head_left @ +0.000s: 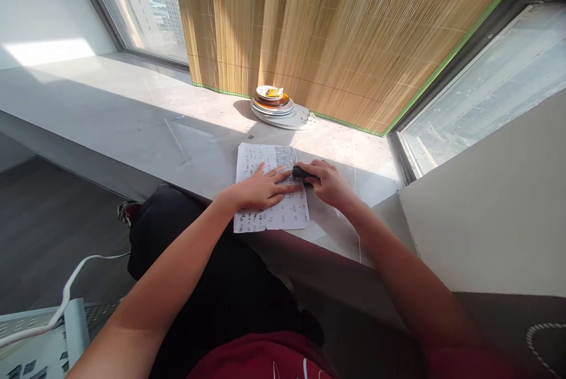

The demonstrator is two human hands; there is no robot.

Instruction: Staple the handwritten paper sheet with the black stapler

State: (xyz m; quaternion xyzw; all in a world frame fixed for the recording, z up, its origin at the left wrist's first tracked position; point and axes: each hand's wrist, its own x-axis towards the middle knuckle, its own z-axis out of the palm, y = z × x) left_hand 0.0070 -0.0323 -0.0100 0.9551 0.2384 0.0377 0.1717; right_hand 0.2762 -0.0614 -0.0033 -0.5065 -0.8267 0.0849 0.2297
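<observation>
A sheet of white paper (276, 217) with handwriting lies on the grey windowsill (198, 149), its lower edge at the sill's front edge. My left hand (260, 188) rests flat on the paper with its fingers spread. In my right hand (326, 181) is a small black stapler-like tool (302, 174), held at the paper's right edge, close to my left fingertips. The tool's underside is hidden. A dense printed or drawn patch shows on the paper above my left fingers.
Beyond the paper stands a stack of plates (272, 109) with a small yellow item on top. A bamboo blind (309, 25) hangs behind it. A white wall (495, 202) borders the sill on the right. A white cable (66, 293) runs at the lower left.
</observation>
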